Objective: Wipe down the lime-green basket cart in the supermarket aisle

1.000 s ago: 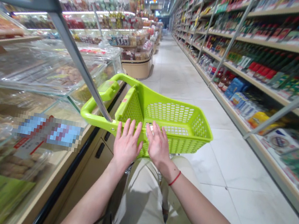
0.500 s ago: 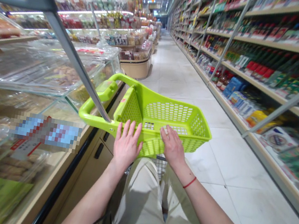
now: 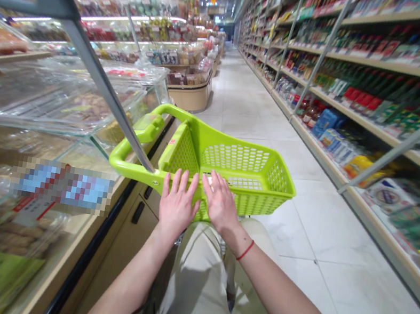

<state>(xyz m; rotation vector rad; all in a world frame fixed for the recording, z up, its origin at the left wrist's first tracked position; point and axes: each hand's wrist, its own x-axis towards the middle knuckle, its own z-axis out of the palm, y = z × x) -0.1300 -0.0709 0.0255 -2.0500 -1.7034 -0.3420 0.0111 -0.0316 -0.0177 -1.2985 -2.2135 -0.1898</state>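
A lime-green plastic shopping cart (image 3: 259,201) stands across my front, its perforated basket holding nothing that I can see. My left hand (image 3: 178,200) lies on the near rim, fingers stretched and slightly spread, thumb against the outer side. Close beside it, my right hand (image 3: 221,202) rests on the same rim with straight fingers tipping over the edge. A red cord bracelet (image 3: 246,250) circles the right wrist. The cart's looped handle (image 3: 123,155) is at the left end, away from both hands. My knees are below the basket.
On the left runs a glass-sided display counter (image 3: 92,144) with packaged food and a black bumper rail (image 3: 96,250). A grey metal pole (image 3: 108,90) slants down in front of it. Stocked shelves (image 3: 392,64) line the right. The pale tiled aisle (image 3: 245,93) stretches ahead between them.
My right hand has slid left along the cart's rim, closer to my left hand. My left hand stays in place. The cart has barely shifted.
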